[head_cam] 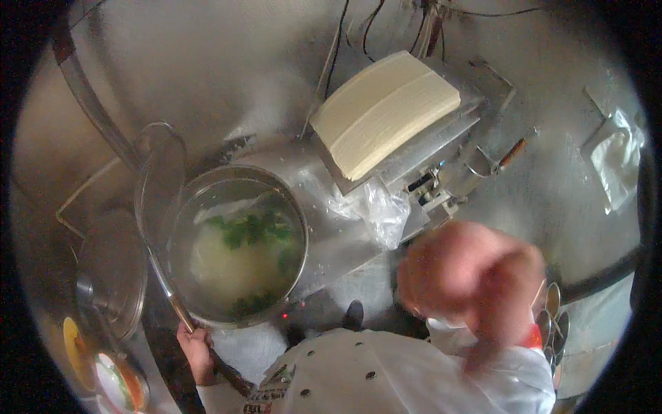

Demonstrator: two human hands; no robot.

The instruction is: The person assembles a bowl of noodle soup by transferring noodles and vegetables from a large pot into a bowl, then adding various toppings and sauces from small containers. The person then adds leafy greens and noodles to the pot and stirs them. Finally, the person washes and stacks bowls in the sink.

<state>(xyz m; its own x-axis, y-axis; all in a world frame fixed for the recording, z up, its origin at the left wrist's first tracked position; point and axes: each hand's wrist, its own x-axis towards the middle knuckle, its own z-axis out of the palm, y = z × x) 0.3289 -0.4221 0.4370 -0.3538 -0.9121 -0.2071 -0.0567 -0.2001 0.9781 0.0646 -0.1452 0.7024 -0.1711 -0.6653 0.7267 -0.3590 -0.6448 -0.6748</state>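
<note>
My left hand (196,349) grips the wooden handle of a long-handled tool (164,282). Its metal shaft runs up along the left side of a large round metal pot (306,248); a looped head at the far end looks like a wire strainer, but is indistinct. Cloudy pale liquid (217,264) fills the pot, with green leaves (253,227) floating in it. My right hand (465,269) is raised near the camera, to the right of the pot. Motion blurs it, so its fingers and anything in them cannot be made out.
Beyond the pot, a thick cream-coloured block (388,114) sits on a metal stand, with a clear plastic bag (385,215) before it. A wooden-handled utensil (512,152) is farther right. Bowls (116,385) stand lower left, and round metal-rimmed items (553,300) lower right.
</note>
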